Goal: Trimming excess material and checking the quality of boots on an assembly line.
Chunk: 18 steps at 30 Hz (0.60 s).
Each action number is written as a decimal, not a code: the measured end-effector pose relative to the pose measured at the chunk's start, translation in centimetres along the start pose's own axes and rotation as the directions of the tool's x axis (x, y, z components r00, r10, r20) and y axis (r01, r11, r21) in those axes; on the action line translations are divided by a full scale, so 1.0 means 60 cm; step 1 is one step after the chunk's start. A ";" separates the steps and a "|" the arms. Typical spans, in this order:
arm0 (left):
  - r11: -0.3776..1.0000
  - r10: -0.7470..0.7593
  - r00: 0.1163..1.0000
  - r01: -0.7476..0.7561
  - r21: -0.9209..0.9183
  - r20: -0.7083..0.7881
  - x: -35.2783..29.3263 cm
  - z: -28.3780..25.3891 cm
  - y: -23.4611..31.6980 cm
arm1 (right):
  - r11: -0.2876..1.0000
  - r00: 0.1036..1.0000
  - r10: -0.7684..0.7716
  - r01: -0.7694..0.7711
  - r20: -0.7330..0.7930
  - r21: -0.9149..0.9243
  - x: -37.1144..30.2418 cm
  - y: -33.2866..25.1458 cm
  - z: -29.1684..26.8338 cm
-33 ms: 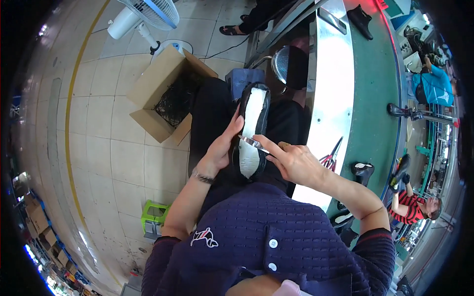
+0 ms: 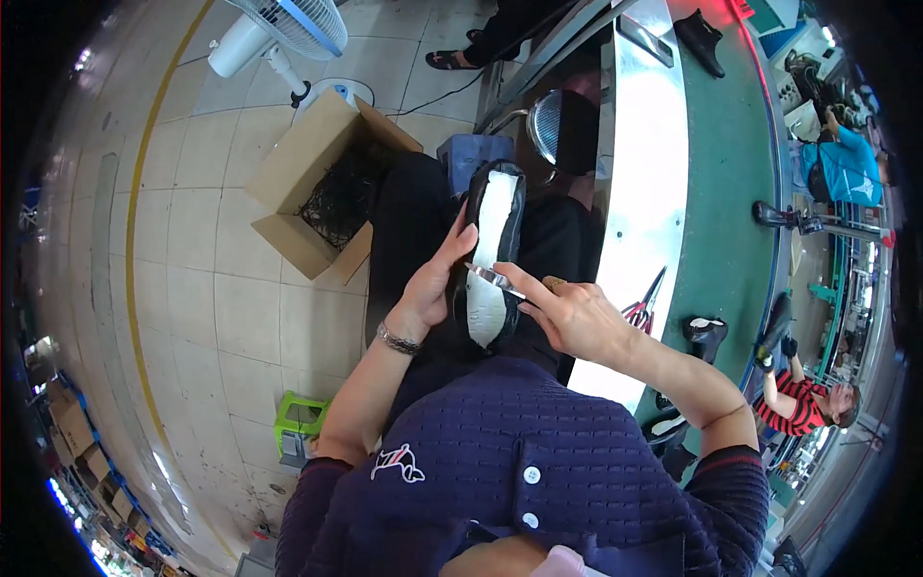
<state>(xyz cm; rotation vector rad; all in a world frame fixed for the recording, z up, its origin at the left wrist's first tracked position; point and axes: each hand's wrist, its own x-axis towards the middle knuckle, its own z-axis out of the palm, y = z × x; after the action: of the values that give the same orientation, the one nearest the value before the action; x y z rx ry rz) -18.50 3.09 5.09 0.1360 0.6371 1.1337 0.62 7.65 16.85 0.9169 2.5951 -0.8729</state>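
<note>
A black shoe [image 2: 496, 216] lies sole up over my lap, its underside covered by a white layer with small creases towards the near end. Wrapped round its left side, my left hand [image 2: 433, 286] holds it, thumb along the edge. My right hand [image 2: 574, 317] is closed on a small shiny metal tool [image 2: 493, 278], which crosses the middle of the sole and touches or nearly touches it. The tool's exact kind is hard to make out, as my fingers cover part of it.
A carton [image 2: 308, 163] of dark scraps stands left of my legs, near a fan [image 2: 279, 38]. Right of me runs a metal ledge [image 2: 646, 144] with red-handled scissors [image 2: 642, 310], beside a green belt [image 2: 728, 192] carrying shoes. A co-worker in stripes [image 2: 803, 402] sits across it.
My hands, the shoe and the tool stay practically where they were. Across the belt, the dark shoe in the co-worker's hands has shifted slightly.
</note>
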 end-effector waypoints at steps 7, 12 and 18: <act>0.932 0.136 0.990 -0.113 0.345 -0.043 0.000 0.022 0.011 | 0.981 0.962 0.046 0.007 0.271 -0.192 0.029 -0.025 -0.117; 0.931 0.030 1.000 -0.028 0.364 0.000 -0.002 0.007 0.020 | 0.980 0.988 -0.068 0.040 -0.139 -0.196 0.100 0.033 -0.085; 0.953 -0.073 0.997 0.067 0.296 0.011 -0.004 -0.010 0.034 | 0.935 0.965 -0.204 0.143 -0.164 -0.324 0.088 0.021 -0.091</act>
<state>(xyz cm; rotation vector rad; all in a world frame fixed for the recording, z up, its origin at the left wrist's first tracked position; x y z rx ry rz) -20.53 3.66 5.53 0.3791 0.7845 0.9621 -2.85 14.37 18.36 0.7229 2.9062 -0.4060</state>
